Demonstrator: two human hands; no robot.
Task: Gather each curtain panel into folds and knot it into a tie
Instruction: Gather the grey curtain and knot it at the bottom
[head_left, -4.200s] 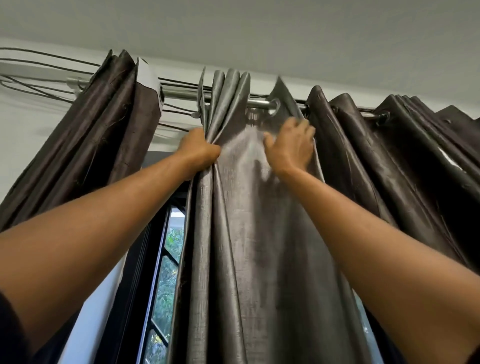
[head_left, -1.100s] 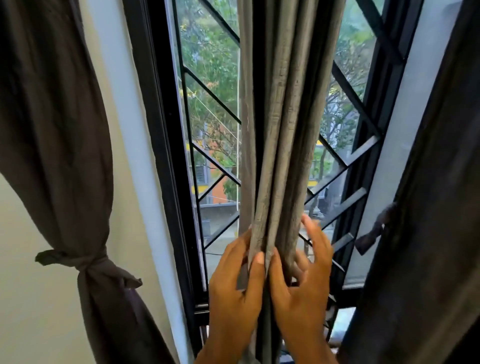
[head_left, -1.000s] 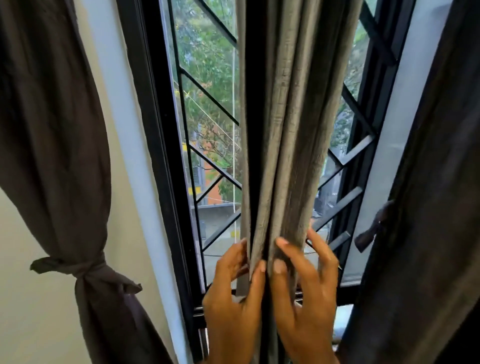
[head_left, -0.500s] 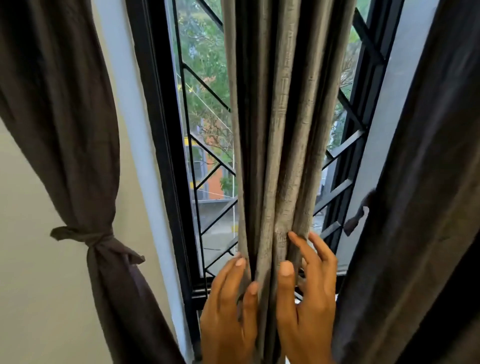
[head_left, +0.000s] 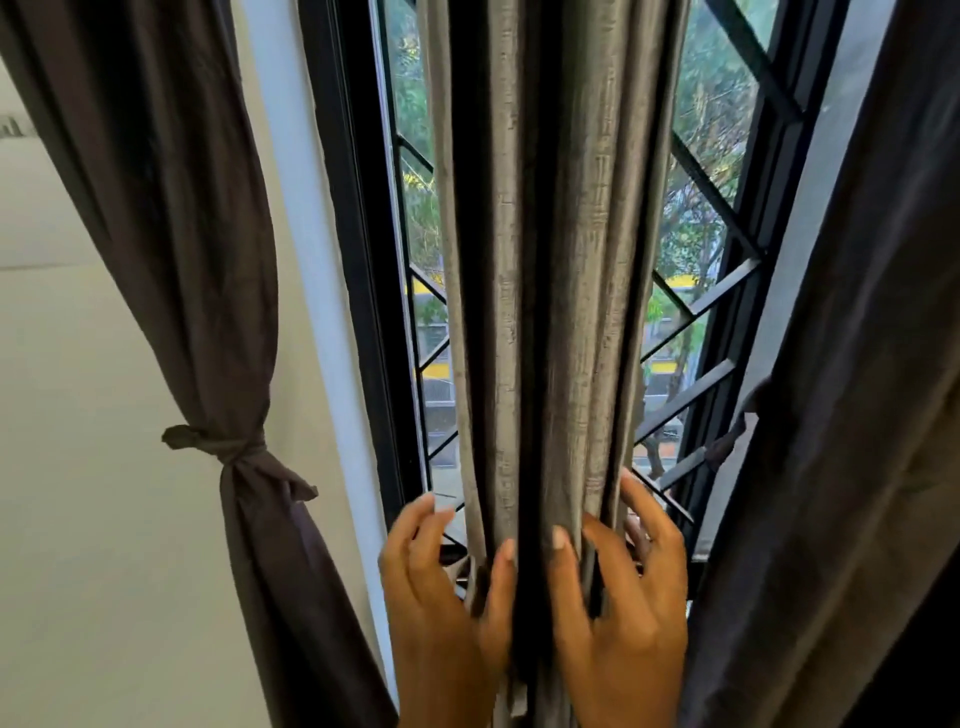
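**Both hands gather the grey middle panel in front of the barred window**

At the far left, a dark brown curtain panel (head_left: 171, 218) hangs against the pale cream wall (head_left: 67, 467), cinched at mid height by a knot of its own cloth (head_left: 234, 457), below which it flares toward the bottom edge. A white strip of window reveal (head_left: 306, 291) separates it from the black window frame (head_left: 358, 270). Between that frame and the next cloth lies a narrow open strip of glass, crossed by black diagonal window bars (head_left: 431, 358), with trees and a yellow-trimmed building outside.

The left hand (head_left: 447, 608) rests on the left edge of the grey, slubbed curtain panel (head_left: 561, 260), fingers spread, thumb lying along a fold and the other fingers partly behind the cloth. This panel hangs in the middle of the window, drawn into tight upright pleats with deep shadowed gaps between them. The right hand (head_left: 623, 608) presses its right side, thumb on the front fold and fingers curled around the outer pleats. The two thumbs lie close together, with a dark fold between them.

Right of the hands, more open glass and bars show. A dark curtain panel (head_left: 857, 415) fills the right edge, loose and near the right hand.
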